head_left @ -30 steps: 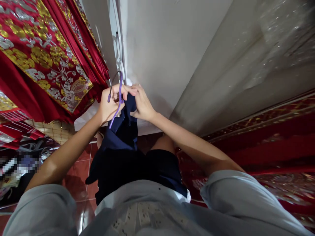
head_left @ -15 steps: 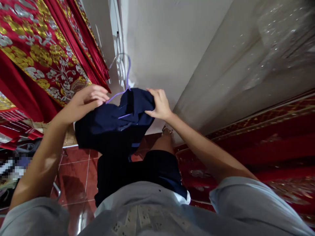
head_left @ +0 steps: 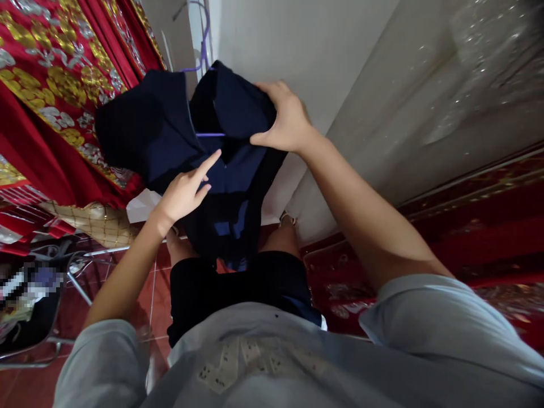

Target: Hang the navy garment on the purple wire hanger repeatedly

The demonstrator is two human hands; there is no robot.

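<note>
A dark navy short-sleeved top (head_left: 161,124) with a gaping neckline hangs on a purple hanger (head_left: 207,39). The hanger's hook rises above the collar, and its lower bar crosses inside the neck opening. My right hand (head_left: 287,116) grips the top's shoulder on the right, thumb in front and fingers behind the cloth. Over the chest of the top is my left hand (head_left: 182,192), its index finger stretched toward the neckline and its thumb apart. Nothing is held in it; whether the fingertip touches the fabric I cannot tell.
Red cloth with gold and silver embroidery (head_left: 63,85) hangs at the left. A pale wall (head_left: 297,39) stands ahead, with plastic-wrapped material (head_left: 476,68) to the right. A metal-framed chair (head_left: 38,340) with things on it stands lower left on red floor tiles (head_left: 164,306).
The top and hanger have moved up and away from my body, and the top has spread wider. My left hand has left the shoulder and come down to the chest; the right keeps its grip.
</note>
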